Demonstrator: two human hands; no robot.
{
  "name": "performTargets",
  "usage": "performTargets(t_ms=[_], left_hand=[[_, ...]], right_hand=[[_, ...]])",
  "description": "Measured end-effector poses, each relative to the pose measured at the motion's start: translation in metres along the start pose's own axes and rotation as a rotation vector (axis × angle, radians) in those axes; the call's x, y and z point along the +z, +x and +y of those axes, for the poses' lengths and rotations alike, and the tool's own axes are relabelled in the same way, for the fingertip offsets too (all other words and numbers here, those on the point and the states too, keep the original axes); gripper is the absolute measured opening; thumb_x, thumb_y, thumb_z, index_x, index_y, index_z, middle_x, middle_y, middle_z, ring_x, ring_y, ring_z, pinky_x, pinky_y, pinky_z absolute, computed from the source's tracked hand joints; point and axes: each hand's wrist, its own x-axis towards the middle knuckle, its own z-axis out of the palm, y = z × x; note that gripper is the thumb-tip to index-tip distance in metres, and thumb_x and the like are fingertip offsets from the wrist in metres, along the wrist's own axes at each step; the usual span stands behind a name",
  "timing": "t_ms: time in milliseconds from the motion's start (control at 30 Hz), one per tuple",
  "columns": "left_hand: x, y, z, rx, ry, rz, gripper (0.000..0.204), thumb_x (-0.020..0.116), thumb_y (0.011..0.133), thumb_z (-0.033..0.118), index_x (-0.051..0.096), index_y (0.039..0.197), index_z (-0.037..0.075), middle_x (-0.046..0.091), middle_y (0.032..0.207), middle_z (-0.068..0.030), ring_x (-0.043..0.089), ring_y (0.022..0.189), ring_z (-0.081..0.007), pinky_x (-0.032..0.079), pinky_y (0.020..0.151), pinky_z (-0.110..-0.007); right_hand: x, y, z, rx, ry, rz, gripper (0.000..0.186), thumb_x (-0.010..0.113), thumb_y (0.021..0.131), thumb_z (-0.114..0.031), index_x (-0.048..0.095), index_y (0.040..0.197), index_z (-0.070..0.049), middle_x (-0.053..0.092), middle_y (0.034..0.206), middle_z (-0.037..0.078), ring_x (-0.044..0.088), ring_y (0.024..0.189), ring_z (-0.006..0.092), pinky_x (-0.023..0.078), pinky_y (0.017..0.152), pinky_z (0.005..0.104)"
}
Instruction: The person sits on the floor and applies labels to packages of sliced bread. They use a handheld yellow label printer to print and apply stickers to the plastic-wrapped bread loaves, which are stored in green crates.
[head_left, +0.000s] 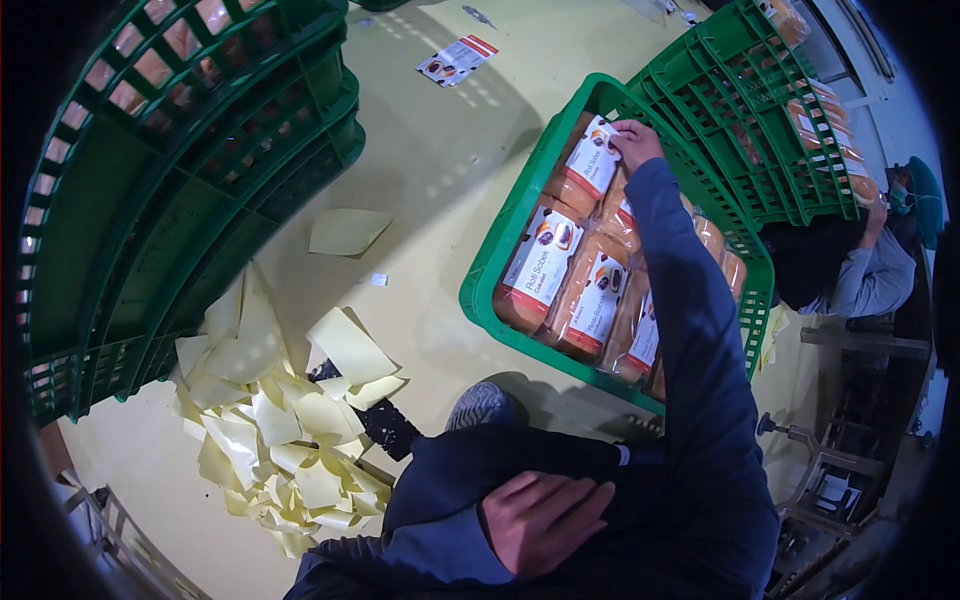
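A green plastic crate (477, 318) stands on the floor before me, filled with clear-wrapped bread loaves in rows. White and red labels lie on several of the packs. My right hand (635, 142) reaches into the crate's far end, its fingers closed at the upper corner of a label (592, 155) on the far pack. Nearer my legs sits a bread pack (540, 262) with a large label facing up. My left hand (548, 520) rests over my lap, holding nothing, its fingers stretched out and slightly bent.
Stacked green crates (190, 210) rise on the left. Another green crate (745, 110) with bread stands at the far right, where a co-worker (870, 260) is. Crumpled yellow paper sheets (290, 430) pile up at left. A loose label (457, 61) lies on the floor.
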Motion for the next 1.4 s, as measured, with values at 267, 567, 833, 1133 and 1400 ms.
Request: performTargets(t_ms=[267, 567, 833, 1133, 1400], left_hand=[[0.002, 0.004, 0.003, 0.009, 0.03, -0.03, 0.039, 0.075, 0.067, 0.015, 0.064, 0.101, 0.001, 0.064, 0.088, -0.0082, 0.063, 0.074, -0.018, 0.048, 0.065, -0.027], [0.0, -0.001, 0.008, 0.002, 0.204, -0.033, 0.033, 0.069, 0.074, 0.017, 0.061, 0.102, 0.001, 0.062, 0.083, -0.0104, 0.06, 0.07, -0.0241, 0.044, 0.059, -0.032], [0.014, 0.002, 0.01, -0.037, 0.217, 0.023, 0.03, 0.068, 0.077, 0.017, 0.059, 0.102, 0.004, 0.058, 0.102, -0.0152, 0.056, 0.095, -0.0339, 0.045, 0.081, -0.04], [0.028, 0.063, -0.127, -0.72, -0.184, 0.684, 0.066, 0.076, 0.067, 0.031, 0.049, 0.121, 0.002, 0.046, 0.126, -0.023, 0.048, 0.115, -0.0368, 0.04, 0.096, -0.044], [0.139, 0.116, -0.097, -0.488, -0.162, -0.008, 0.073, 0.072, 0.069, 0.039, 0.048, 0.125, -0.002, 0.053, 0.12, -0.0231, 0.057, 0.105, -0.0329, 0.047, 0.088, -0.037]], right_hand=[[0.074, -0.058, -0.005, -0.405, -0.818, 0.448, 0.043, 0.055, 0.083, -0.026, 0.052, 0.119, -0.004, 0.042, 0.132, 0.018, 0.037, 0.126, 0.0326, 0.032, 0.102, 0.0449], [0.054, -0.23, -0.066, -0.061, -0.172, -0.509, 0.046, 0.031, 0.1, -0.028, 0.037, 0.138, -0.003, 0.018, 0.15, 0.015, 0.017, 0.139, 0.0254, 0.014, 0.112, 0.0337], [-0.109, -0.415, -0.066, 0.207, -0.353, -0.237, 0.044, 0.057, 0.089, -0.026, 0.051, 0.126, -0.003, 0.057, 0.12, 0.016, 0.053, 0.114, 0.025, 0.038, 0.099, 0.0334], [-0.162, -0.496, -0.01, -0.151, -0.487, -0.06, 0.041, 0.063, 0.083, -0.021, 0.055, 0.119, -0.003, 0.061, 0.108, 0.014, 0.057, 0.105, 0.0282, 0.042, 0.093, 0.0347], [-0.145, -0.485, -0.036, 0.393, -0.321, -0.225, 0.04, 0.059, 0.086, -0.015, 0.054, 0.122, 0.001, 0.062, 0.113, 0.013, 0.057, 0.103, 0.018, 0.042, 0.091, 0.0287]])
